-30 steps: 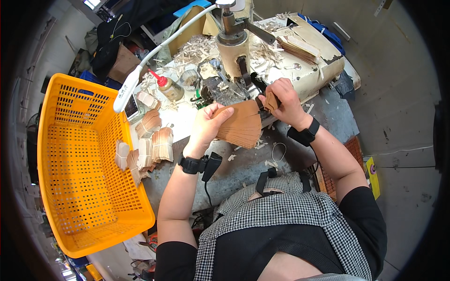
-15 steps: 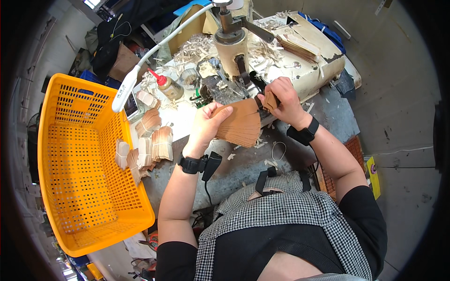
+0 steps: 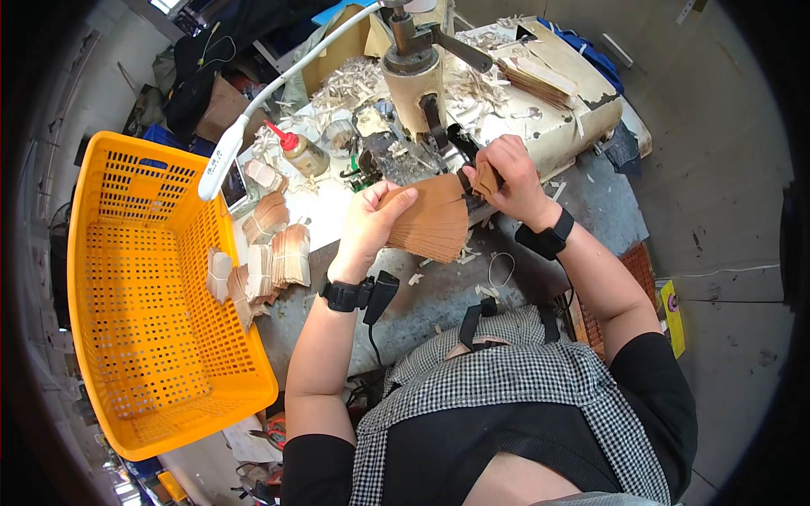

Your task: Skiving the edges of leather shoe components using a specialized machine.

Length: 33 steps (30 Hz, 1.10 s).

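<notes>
My left hand (image 3: 369, 226) grips a fanned stack of thin brown leather-like pieces (image 3: 432, 221), thumb on top and fingers underneath. The fan's wide end spreads to the right and toward me, its layers showing as stepped edges. Closed round a few smaller folded brown pieces (image 3: 485, 180) is my right hand (image 3: 515, 179), just right of the fan. Both hands are at the front of a cream bench machine (image 3: 415, 93) with a dark lever on top. The machine's working part beside my right fingers is partly hidden by them.
A yellow plastic crate (image 3: 152, 329) stands at the left. Tied bundles of strips (image 3: 291, 255) lie beside it, near a red-capped bottle (image 3: 304, 154). A white lamp arm (image 3: 226, 156) hangs over the crate's edge. Pale scraps (image 3: 359, 84) pile up behind the machine.
Both hands keep their holds and have hardly moved. The fanned stack sits very slightly higher and further left in the picture.
</notes>
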Tool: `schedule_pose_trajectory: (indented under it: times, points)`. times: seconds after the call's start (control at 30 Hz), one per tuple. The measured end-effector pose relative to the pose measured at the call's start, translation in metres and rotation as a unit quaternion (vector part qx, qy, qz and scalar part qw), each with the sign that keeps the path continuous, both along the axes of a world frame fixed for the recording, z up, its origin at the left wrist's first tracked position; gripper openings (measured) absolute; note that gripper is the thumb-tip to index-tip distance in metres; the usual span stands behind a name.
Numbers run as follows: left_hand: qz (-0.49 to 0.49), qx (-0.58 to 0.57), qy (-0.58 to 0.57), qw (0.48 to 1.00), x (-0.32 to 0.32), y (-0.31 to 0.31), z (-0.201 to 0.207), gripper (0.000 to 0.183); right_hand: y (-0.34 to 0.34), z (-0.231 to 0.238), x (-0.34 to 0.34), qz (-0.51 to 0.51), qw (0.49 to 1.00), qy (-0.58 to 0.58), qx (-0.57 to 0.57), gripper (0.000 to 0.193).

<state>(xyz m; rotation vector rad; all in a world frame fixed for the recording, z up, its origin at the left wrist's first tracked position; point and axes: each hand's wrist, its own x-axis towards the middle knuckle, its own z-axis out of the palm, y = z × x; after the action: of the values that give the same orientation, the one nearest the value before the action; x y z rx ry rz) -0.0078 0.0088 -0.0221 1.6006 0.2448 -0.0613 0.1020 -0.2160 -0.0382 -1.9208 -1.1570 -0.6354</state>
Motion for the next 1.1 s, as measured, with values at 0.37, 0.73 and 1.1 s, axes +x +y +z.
schedule_pose_trajectory:
  times: [0.37,0.73,1.1]
  points:
    - [0.009,-0.007,-0.001,1.000,-0.0002,-0.0015,0.0004,0.017,0.0003,0.0007,-0.0008,0.001,1.000,0.009,0.004,0.020]
    - [0.024,-0.018,0.000,1.000,-0.0008,-0.0041,0.0014,0.018,-0.0001,-0.0014,-0.0004,-0.003,1.000,0.004,0.001,0.021]
    - [0.027,-0.015,-0.010,0.999,-0.0014,-0.0054,0.0012,0.017,0.0018,0.0003,-0.0034,-0.001,1.000,0.000,0.024,0.022]
